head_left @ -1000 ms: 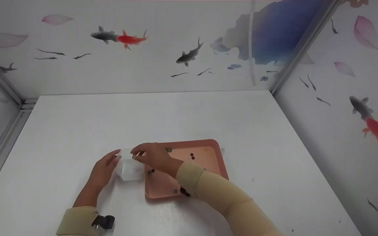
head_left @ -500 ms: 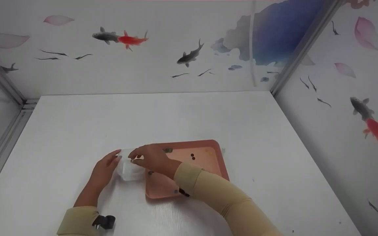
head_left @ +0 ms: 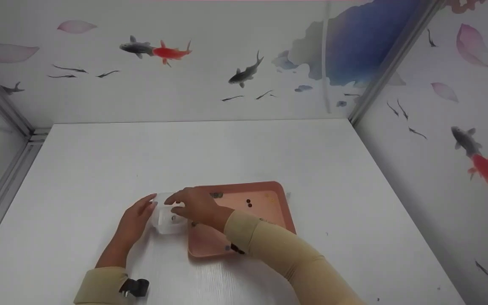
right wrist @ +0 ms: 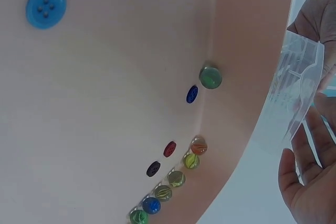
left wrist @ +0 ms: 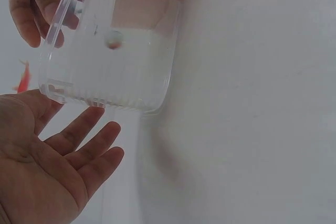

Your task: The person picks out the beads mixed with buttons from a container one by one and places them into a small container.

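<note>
A clear plastic container (head_left: 168,228) stands beside the left edge of a pink tray (head_left: 285,214). My left hand (head_left: 131,220) is at its left side; in the left wrist view the fingers are extended, their tips against the container wall. Over the container is my right hand (head_left: 199,205), thumb and index finger apart with nothing between them. A glass marble (left wrist: 113,39) is inside the container, seen through its wall. In the right wrist view, several marbles lie in a row along the tray's side, among them a blue marble (right wrist: 151,205). A green marble (right wrist: 210,77) lies apart.
Buttons also lie in the tray: a light blue button (right wrist: 45,7), a dark blue button (right wrist: 192,94), a red button (right wrist: 169,149) and a black button (right wrist: 153,169). The white table (head_left: 210,152) is bounded by printed panels at the back and right.
Earlier, my right thumb and fingers pinched a small marble above the container. Now the fingers have parted and the marble is inside the container. My left hand has stayed in place.
</note>
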The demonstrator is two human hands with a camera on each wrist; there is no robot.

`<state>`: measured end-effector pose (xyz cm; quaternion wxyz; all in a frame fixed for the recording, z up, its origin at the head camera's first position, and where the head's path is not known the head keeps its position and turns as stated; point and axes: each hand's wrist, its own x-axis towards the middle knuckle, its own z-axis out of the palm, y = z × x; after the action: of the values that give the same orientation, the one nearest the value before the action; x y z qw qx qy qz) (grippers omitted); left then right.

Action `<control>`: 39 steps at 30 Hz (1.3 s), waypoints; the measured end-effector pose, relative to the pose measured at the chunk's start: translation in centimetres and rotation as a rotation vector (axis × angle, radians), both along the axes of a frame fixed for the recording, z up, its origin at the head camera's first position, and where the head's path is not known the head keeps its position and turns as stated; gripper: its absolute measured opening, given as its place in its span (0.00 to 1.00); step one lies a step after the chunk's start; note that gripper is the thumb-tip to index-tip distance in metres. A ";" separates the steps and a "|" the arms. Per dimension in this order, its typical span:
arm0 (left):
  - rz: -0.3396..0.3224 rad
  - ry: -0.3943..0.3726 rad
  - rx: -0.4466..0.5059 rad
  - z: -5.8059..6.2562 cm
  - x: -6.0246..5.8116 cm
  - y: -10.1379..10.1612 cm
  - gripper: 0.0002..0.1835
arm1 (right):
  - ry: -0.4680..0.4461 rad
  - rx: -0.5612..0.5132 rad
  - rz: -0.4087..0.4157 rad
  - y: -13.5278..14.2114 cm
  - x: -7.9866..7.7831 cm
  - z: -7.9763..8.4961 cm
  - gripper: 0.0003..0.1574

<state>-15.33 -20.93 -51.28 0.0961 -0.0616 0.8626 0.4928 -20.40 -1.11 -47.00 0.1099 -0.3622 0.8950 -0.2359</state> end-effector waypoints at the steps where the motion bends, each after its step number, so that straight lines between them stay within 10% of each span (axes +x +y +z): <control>1: 0.001 -0.001 -0.001 0.0 0.0 0.0 0.31 | 0.009 -0.001 0.002 0.0 0.0 0.0 0.19; 24: 0.026 -0.006 0.005 0.2 0.1 0.3 0.27 | 0.396 -0.015 0.096 0.8 -0.3 -0.4 0.23; 39: 0.030 -0.023 0.001 -0.2 -0.2 0.2 0.28 | 0.369 0.072 0.047 2.1 -0.3 -0.1 0.36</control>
<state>-15.51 -20.72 -51.47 0.0987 -0.0801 0.8601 0.4941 -20.72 0.97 -47.05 -0.0379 -0.4162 0.8990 -0.1307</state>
